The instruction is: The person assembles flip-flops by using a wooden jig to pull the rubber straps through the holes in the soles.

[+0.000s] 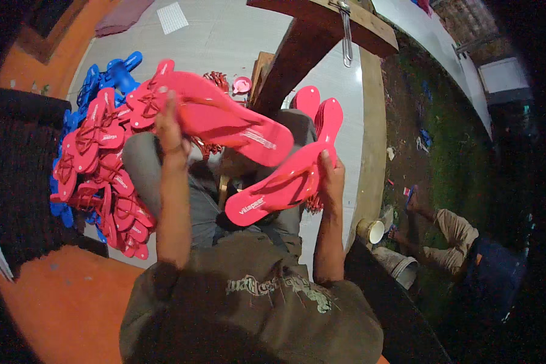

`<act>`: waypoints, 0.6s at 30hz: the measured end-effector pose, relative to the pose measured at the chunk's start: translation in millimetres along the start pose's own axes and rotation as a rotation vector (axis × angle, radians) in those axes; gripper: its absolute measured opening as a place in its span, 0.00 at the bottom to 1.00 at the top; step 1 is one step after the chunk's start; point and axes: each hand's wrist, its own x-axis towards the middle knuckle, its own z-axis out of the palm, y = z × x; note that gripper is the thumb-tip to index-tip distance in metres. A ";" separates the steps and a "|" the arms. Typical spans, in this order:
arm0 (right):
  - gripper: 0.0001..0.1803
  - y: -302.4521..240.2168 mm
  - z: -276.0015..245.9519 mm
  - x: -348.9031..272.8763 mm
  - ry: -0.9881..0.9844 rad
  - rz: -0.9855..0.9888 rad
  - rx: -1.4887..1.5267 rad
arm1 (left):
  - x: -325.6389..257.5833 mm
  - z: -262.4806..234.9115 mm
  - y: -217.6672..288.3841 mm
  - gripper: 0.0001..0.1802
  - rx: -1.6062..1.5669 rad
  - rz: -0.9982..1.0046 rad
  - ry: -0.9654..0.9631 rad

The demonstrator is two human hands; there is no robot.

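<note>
My left hand [171,124] is closed on the toe end of a pinkish-red flip-flop [224,115] with a red strap, which slants down to the right above my lap. Lower and to the right, my right hand [332,176] grips the toe end of a second pinkish-red flip-flop [279,187], its thumb on the footbed and its heel pointing left. The two heels lie near each other in the picture. Just beyond my right hand, pinkish-red soles [330,118] without visible straps rest on the pale floor.
A heap of red flip-flops [97,142] spreads to my left, with blue flip-flops [118,76] behind it. Ahead stand a wooden post [294,54] with a hanging metal tool [347,39], and a small pink dish [241,85]. To the right are buckets [400,267] and another person [458,242].
</note>
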 end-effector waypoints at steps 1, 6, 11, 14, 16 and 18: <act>0.15 3.8 -1.3 -2.6 0.005 0.000 -0.001 | 3.0 7.5 -13.6 0.18 0.038 -0.012 -0.015; 0.17 19.7 -3.2 -10.3 0.010 -0.083 -0.211 | -13.4 16.6 -38.4 0.17 0.298 -0.123 -0.325; 0.23 2.6 2.9 -27.8 0.009 -0.405 -0.700 | -29.9 15.5 -40.3 0.17 0.577 -0.044 -0.326; 0.17 -2.0 -0.8 -33.5 -0.272 -0.420 -0.736 | -40.5 1.9 -55.5 0.19 0.671 -0.037 -0.395; 0.15 1.8 -6.9 -30.0 -0.314 -0.419 -0.698 | -56.7 3.1 -67.9 0.20 0.721 -0.029 -0.399; 0.14 2.8 -10.1 -28.6 -0.305 -0.396 -0.685 | -77.0 1.3 -72.9 0.21 0.754 -0.207 -0.375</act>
